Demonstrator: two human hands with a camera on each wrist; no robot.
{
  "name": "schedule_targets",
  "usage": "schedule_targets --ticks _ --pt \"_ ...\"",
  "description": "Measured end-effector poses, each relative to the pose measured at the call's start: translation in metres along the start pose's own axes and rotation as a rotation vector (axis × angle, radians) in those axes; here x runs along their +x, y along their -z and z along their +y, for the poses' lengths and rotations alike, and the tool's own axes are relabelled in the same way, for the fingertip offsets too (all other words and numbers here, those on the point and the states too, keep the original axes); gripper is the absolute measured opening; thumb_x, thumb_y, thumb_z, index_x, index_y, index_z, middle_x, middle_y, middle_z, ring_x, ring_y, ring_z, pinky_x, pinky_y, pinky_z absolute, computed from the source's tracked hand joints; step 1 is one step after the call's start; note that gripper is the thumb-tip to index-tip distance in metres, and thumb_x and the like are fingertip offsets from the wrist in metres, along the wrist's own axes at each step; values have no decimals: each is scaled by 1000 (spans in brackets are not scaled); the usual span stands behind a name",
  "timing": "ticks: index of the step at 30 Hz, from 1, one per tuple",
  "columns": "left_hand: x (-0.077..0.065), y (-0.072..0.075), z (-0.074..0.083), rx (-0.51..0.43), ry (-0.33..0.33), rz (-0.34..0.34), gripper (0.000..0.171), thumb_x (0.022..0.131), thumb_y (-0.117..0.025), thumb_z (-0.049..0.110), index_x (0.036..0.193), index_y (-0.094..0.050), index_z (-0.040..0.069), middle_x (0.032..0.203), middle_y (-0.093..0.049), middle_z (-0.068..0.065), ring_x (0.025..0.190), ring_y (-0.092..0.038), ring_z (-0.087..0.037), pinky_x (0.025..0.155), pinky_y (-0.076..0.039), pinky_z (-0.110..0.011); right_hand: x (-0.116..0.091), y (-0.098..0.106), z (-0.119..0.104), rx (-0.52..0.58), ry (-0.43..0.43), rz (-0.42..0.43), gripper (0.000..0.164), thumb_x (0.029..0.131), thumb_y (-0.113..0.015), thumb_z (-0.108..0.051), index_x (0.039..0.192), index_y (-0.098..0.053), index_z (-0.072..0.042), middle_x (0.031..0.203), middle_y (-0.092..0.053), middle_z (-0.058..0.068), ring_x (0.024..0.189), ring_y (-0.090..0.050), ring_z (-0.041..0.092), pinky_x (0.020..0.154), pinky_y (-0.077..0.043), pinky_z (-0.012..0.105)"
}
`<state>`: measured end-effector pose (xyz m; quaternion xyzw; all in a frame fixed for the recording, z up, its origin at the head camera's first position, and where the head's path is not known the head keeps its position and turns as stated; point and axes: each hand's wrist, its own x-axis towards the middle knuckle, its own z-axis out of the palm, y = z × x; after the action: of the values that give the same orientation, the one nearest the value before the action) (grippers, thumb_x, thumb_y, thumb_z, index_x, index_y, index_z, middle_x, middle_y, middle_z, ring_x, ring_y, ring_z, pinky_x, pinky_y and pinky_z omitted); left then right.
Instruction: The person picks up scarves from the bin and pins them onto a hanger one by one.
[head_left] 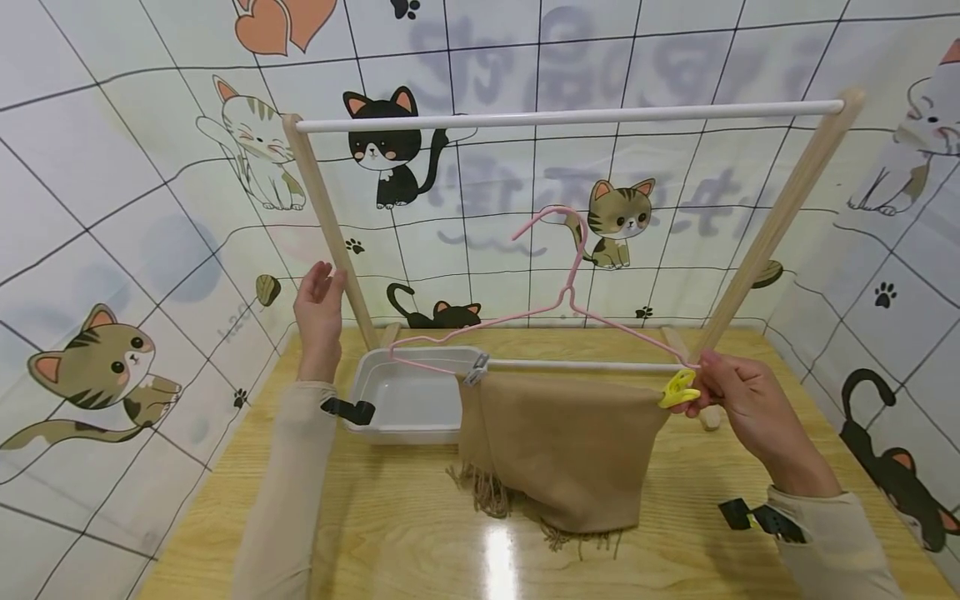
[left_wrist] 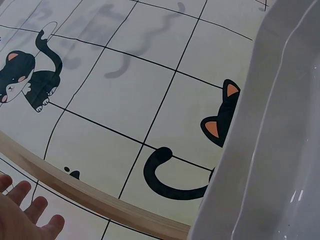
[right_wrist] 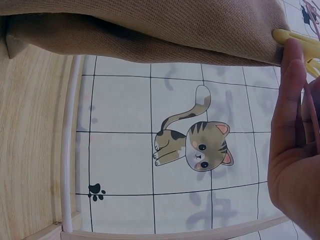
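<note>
A pink wire hanger [head_left: 573,271] is held up in front of the rack, its hook free of any rod. From it hangs a tan fringed scarf [head_left: 562,450], fixed by a grey clip [head_left: 476,368] at the left and a yellow clip [head_left: 678,389] at the right. My right hand [head_left: 750,408] pinches the hanger's right end beside the yellow clip; the right wrist view shows the fingers against that clip [right_wrist: 300,42]. Beside the rack's left post [head_left: 330,225], my left hand [head_left: 319,321] is raised with loosely bent fingers and holds nothing.
A white basin [head_left: 423,435] stands on the wooden table [head_left: 405,517], behind and left of the scarf. The rack has a white top rod [head_left: 570,119], a lower rod [head_left: 585,365] and a right wooden post [head_left: 780,217]. Cat-patterned sheeting surrounds the table.
</note>
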<state>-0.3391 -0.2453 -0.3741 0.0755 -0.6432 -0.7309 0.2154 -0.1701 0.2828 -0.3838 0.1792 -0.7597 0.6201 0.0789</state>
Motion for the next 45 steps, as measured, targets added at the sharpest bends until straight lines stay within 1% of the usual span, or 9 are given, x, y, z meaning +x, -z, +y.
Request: schedule_targets --ticks 5,9,13,19,27,32,35,40,45 --pt "2 -4 -10 31 -11 -46 66 97 -72 33 154 -45 16 154 -51 -2 143 -45 -15 118 -36 -36 0 0 1 20 5 9 51 113 -36 -18 89 -68 13 77 -76 8 65 -70 18 64 -58 27" --pt "5 -7 -18 57 -25 -66 64 97 -71 37 153 -47 19 152 -53 -3 143 -47 -18 117 -38 -41 1 0 1 0 1 23 53 113 -36 -19 80 -63 13 77 -75 8 65 -71 18 63 -59 28" --pt "7 -10 -24 77 -38 -63 60 97 -69 39 151 -51 21 151 -54 -2 140 -50 -19 116 -39 -43 1 0 0 -36 -2 41 53 113 -37 -20 74 -57 10 75 -72 8 66 -71 18 63 -58 28" --pt "7 -13 -30 91 -80 -40 49 103 -62 31 150 -54 18 151 -55 -4 138 -52 -20 114 -40 -43 2 -1 1 -1 8 59 53 113 -37 -20 70 -51 9 74 -70 8 65 -71 17 63 -58 27" --pt "8 -15 -33 73 -97 -6 41 107 -56 22 147 -57 18 143 -59 -6 122 -58 -16 104 -45 -40 5 1 1 5 11 91 54 113 -37 -19 71 -55 10 72 -72 6 63 -70 14 60 -57 25" --pt "8 -16 -33 81 -101 -2 40 106 -56 22 147 -58 19 143 -60 -6 120 -59 -15 103 -46 -39 7 3 -1 -40 9 100 55 113 -38 -22 69 -54 9 73 -72 5 63 -70 15 64 -58 23" --pt "9 -15 -33 87 -94 6 41 106 -57 23 146 -58 19 143 -60 -5 120 -59 -15 103 -46 -39 8 5 -2 -43 7 110 57 112 -39 -25 68 -51 8 74 -73 6 63 -70 15 64 -58 24" --pt "9 -15 -33 83 -84 8 40 106 -57 24 146 -59 20 142 -60 -4 119 -59 -15 102 -47 -39 11 8 -4 17 20 124 56 112 -40 -25 68 -48 8 76 -72 6 62 -70 16 62 -58 25" --pt "10 -16 -33 90 -78 16 40 106 -57 24 145 -59 21 143 -60 -4 115 -60 -13 100 -47 -38 14 10 -6 50 16 131 55 112 -41 -26 69 -49 7 74 -72 5 63 -70 14 65 -58 23"
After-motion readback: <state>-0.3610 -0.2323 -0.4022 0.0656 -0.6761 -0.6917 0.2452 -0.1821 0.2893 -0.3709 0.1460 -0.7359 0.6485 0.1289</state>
